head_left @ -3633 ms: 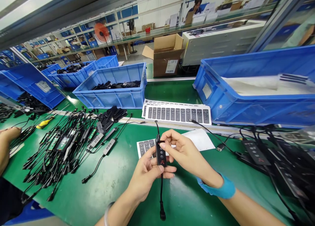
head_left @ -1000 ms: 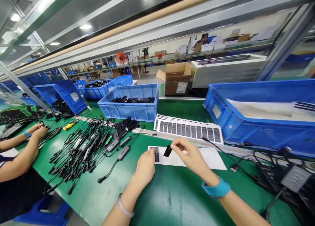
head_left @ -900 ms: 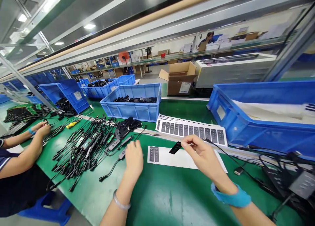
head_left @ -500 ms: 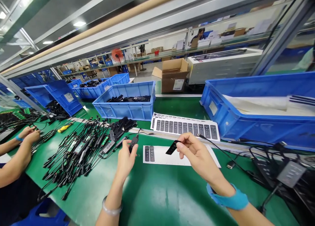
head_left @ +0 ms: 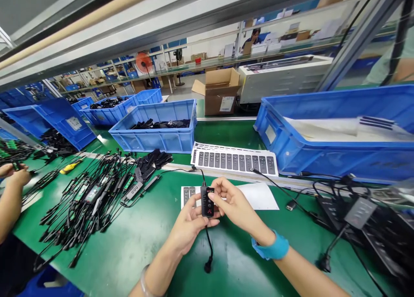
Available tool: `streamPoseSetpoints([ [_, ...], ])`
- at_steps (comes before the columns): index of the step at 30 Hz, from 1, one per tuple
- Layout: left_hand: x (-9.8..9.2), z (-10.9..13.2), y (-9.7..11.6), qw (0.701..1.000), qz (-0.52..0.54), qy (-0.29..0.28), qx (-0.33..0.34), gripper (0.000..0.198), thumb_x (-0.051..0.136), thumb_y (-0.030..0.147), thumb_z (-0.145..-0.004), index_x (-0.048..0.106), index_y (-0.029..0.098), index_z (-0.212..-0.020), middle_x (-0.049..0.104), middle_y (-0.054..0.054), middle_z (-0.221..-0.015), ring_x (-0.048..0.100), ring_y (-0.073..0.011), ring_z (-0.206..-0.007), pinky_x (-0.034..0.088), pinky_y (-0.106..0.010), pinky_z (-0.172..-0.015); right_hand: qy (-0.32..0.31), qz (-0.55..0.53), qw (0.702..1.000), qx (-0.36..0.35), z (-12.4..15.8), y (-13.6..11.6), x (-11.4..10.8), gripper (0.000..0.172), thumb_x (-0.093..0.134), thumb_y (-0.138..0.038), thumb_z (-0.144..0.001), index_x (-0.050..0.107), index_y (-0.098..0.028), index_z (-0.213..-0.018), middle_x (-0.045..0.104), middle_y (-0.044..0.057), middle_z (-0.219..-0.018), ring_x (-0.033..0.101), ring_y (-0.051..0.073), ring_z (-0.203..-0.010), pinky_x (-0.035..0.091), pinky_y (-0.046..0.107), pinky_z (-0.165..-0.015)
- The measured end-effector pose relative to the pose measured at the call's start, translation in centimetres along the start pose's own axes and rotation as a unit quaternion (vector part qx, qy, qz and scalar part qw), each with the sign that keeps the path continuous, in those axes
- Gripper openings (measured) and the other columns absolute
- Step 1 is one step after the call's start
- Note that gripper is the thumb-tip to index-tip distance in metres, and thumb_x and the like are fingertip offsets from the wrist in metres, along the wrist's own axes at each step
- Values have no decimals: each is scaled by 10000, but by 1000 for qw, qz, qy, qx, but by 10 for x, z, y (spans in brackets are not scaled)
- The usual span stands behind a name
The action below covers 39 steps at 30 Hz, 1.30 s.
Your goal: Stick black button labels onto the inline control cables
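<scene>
My left hand [head_left: 186,228] is closed around a small black inline controller [head_left: 203,202] with a cable [head_left: 209,241] at each end. A black label [head_left: 210,207] with printed icons lies against the controller's face. My right hand [head_left: 233,205] pinches that label near its top with thumb and finger. Whether the label is stuck down along its whole length I cannot tell. Under my hands lies a white backing sheet [head_left: 260,197] with two dark labels at its left end, partly hidden by my left fingers. Behind it rests a stack of label sheets [head_left: 237,172].
Many cabled controllers [head_left: 97,193] are heaped on the left of the green table [head_left: 123,254]. Blue bins [head_left: 155,142] stand behind, one large bin [head_left: 339,157] at right. Black cables and adapters [head_left: 360,213] lie at right. A co-worker's arm [head_left: 11,198] is at far left.
My hands have come together. The left brought the controller right, over the backing sheet; the right brought the label onto the controller's face. The view has shifted slightly.
</scene>
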<state>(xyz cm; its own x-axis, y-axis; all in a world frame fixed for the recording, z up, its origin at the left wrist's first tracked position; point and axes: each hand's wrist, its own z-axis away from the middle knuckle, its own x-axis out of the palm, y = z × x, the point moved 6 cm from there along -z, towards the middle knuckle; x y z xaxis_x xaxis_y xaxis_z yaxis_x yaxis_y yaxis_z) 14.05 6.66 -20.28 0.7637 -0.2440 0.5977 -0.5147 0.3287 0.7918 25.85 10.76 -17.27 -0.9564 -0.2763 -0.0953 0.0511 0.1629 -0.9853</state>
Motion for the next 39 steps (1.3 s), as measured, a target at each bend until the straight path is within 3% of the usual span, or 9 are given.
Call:
streamPoseSetpoints([
  [4, 3, 2, 1, 1000, -2, -11, 5, 734, 773, 134, -703, 363, 101, -1311, 675, -151, -1052, 642, -267, -1046, 466, -402, -943, -14, -27, 999, 32, 1, 5, 4, 340, 613, -445, -855, 453, -171, -977, 453, 12, -790, 491, 131, -688, 491, 199, -451],
  [39, 4, 1, 0, 1000, -13, -7, -1, 722, 770, 150, -721, 353, 92, -1308, 675, -166, -1056, 635, -275, -1068, 479, -389, -938, -15, -15, 1000, 10, 2, 4, 3, 303, 607, -423, -882, 471, -174, -988, 464, 12, -802, 479, 120, -688, 451, 162, -435],
])
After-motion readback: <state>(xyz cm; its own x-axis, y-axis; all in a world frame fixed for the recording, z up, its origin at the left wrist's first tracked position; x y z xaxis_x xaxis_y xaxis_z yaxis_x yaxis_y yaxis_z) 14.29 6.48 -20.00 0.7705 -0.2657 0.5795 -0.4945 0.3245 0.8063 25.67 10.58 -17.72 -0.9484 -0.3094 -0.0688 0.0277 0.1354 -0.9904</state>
